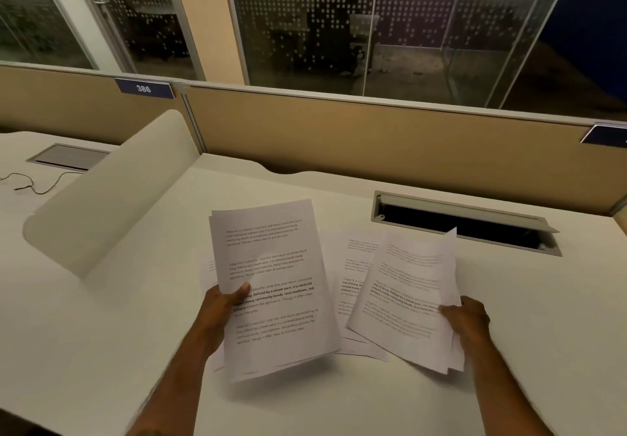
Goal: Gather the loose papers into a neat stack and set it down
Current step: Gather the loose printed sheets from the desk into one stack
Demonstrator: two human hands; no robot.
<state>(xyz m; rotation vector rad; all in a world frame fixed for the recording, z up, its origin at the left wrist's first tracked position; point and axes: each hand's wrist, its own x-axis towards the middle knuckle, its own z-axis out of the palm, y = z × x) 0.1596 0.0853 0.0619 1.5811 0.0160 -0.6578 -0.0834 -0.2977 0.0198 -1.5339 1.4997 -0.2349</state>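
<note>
My left hand grips a bundle of printed white sheets by its left edge, thumb on top, lifted above the white desk. My right hand holds a second, looser bundle of printed sheets by its right edge, fanned and tilted. Between the two bundles more loose sheets lie flat on the desk, partly covered by the right bundle. A sheet edge also shows under the left bundle.
An open cable slot is set into the desk behind the papers. A curved white side divider stands to the left, a tan partition runs along the back. On the neighbouring desk lie a cable and a closed slot cover.
</note>
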